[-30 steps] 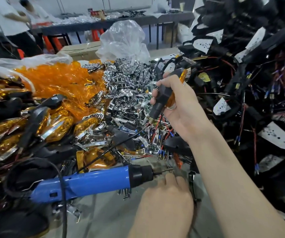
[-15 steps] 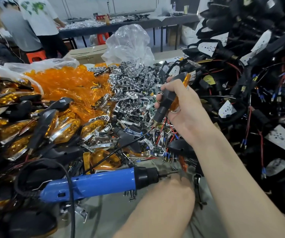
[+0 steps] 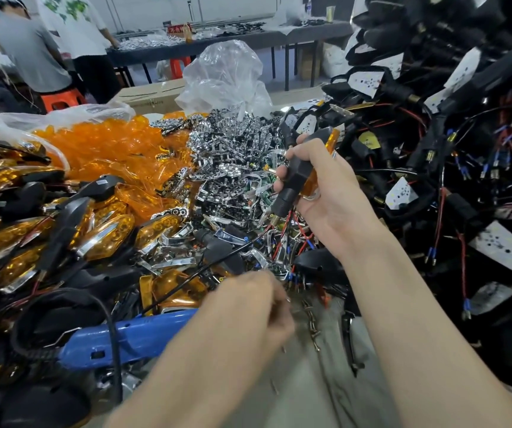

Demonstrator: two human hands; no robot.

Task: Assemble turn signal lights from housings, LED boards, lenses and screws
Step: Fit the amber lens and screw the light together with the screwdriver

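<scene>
**Left hand [image 3: 248, 307] coming up over the screwdriver's nose**

Bringing the left hand up and leftwards from beside the bit a second ago, now hiding the front end of the blue screwdriver [image 3: 131, 338] behind it.

Working with finished amber lights [image 3: 32, 230] heaped along the worktop's left edge and the screwdriver lying on its side at the near left corner, black cord looping over it. Facing orange lenses [image 3: 109, 149] piled toward the far left, chrome reflectors [image 3: 227, 156] piled just beside them, and a clear plastic bag [image 3: 227, 75] at the far edge.

Holding the left hand low over the near edge, fingers curled and blurred; cannot tell whether pinching anything. Hovering it just beside screws [image 3: 312, 329] scattered on the bare grey worktop [image 3: 310, 396].

Gripping the turn signal light [image 3: 298, 174] in the right hand [image 3: 332, 199] above mid-worktop, fingers wrapped round it, amber lens toward the palm, stalk pointing down, wires dangling.

Sitting against black housings [image 3: 461, 208], white LED boards [image 3: 501, 248] and tangled wires stacked along the right edge.
</scene>
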